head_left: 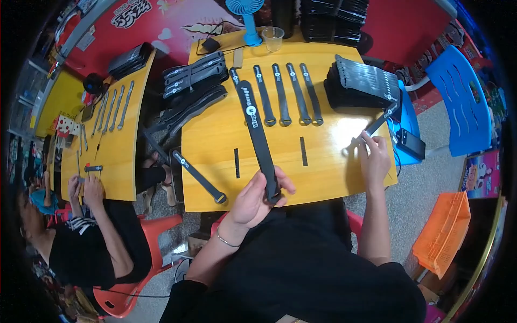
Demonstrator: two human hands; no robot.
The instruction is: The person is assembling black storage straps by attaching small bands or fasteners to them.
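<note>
My left hand (252, 200) is closed round the looped lower end of a black hook-and-loop strap (255, 134), which stands up over the near part of the table. Whether one strap or a thin stack is in it, I cannot tell. By the table's right edge, my right hand (375, 161) pinches the near end of another black strap (381, 120). That strap slants up toward a thick pile of black straps (358, 81). Several straps (281, 97) lie side by side across the middle. A single strap (198, 176) rests near the left edge.
Bundled straps (194, 75) sit at the table's (334, 188) left edge. Two short dark strips (237, 163) lie on the wood. A blue fan (249, 21) and clear cup (273, 39) stand behind. Blue chair (463, 102) and orange crate (441, 234) are right; a co-worker sits left.
</note>
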